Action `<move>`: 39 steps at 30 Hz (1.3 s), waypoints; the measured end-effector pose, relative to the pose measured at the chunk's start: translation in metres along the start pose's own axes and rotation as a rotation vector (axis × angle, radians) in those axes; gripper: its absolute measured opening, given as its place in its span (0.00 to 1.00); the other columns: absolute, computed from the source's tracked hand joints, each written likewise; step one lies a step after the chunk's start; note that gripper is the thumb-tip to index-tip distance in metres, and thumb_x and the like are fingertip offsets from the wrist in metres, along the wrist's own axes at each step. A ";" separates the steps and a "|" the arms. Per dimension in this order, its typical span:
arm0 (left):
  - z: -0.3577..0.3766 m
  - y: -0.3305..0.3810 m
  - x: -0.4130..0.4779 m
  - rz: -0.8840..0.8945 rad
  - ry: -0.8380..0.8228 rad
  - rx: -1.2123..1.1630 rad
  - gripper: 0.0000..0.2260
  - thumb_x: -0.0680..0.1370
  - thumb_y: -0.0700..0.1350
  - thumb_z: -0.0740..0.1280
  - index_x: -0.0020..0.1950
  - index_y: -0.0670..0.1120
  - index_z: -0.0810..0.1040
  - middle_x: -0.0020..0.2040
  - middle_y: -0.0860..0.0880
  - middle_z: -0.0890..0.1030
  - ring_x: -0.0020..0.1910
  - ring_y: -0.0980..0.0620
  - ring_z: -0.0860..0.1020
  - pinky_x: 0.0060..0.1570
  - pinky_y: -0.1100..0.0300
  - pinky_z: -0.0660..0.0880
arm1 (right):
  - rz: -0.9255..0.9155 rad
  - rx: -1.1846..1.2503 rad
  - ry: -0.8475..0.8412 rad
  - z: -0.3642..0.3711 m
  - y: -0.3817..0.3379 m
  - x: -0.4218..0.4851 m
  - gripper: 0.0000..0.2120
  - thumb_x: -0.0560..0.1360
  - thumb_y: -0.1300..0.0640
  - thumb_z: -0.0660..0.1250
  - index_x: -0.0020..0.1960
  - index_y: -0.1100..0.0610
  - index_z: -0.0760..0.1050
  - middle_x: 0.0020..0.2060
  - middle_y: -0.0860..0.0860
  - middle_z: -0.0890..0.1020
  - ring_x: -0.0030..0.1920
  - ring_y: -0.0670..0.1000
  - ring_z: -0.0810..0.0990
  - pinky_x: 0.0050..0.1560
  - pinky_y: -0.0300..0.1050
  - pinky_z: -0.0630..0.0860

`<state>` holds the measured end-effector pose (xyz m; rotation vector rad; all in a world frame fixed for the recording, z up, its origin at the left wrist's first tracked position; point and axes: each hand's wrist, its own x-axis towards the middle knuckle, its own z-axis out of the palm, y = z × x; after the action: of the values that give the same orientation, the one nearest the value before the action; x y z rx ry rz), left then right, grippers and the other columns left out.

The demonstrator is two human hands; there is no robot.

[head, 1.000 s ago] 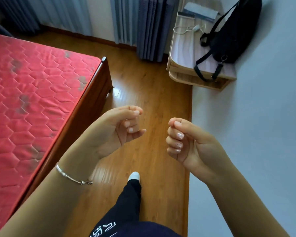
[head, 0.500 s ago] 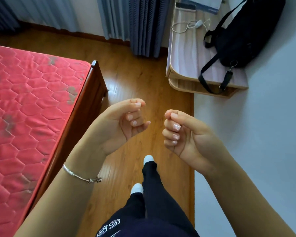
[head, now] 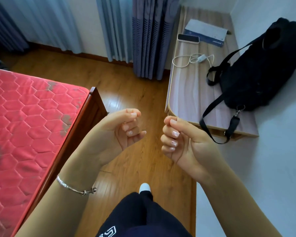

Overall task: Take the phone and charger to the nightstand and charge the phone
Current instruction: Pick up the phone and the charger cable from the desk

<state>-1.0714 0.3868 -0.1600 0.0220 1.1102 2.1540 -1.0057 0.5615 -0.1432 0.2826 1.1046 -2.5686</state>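
A dark phone in a pale case lies on the wooden shelf-desk at the upper right. Closer to me on the same surface is a white charger with its coiled cable. My left hand and my right hand are raised in front of me over the floor, both loosely curled with nothing in them. They are well short of the phone and charger. No nightstand is in view.
A black bag with dangling straps rests on the desk against the white wall. A flat white-and-blue box lies behind the phone. A bed with a red quilted mattress fills the left. Curtains hang behind.
I have walked forward across the wooden floor; the desk with phone, charger and bag has come closer and lower in view. Both hands keep the same curled pose.
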 end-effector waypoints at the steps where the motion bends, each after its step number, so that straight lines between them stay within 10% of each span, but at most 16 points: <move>1: -0.002 0.003 0.007 -0.001 0.012 -0.005 0.05 0.74 0.40 0.62 0.40 0.46 0.75 0.25 0.55 0.66 0.25 0.58 0.67 0.43 0.59 0.78 | 0.013 0.008 0.002 -0.002 -0.005 0.009 0.06 0.71 0.57 0.64 0.40 0.55 0.79 0.27 0.47 0.72 0.27 0.44 0.70 0.28 0.35 0.70; 39: -0.166 0.253 0.343 -0.035 0.079 -0.032 0.02 0.71 0.42 0.64 0.39 0.47 0.76 0.25 0.55 0.67 0.25 0.58 0.68 0.38 0.63 0.77 | -0.017 0.256 0.232 -0.008 -0.162 0.408 0.06 0.72 0.58 0.62 0.39 0.56 0.77 0.25 0.47 0.71 0.24 0.44 0.70 0.25 0.35 0.69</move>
<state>-1.5285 0.3745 -0.1812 -0.0964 1.1125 2.1572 -1.4434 0.5816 -0.1656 0.6504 0.8491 -2.7456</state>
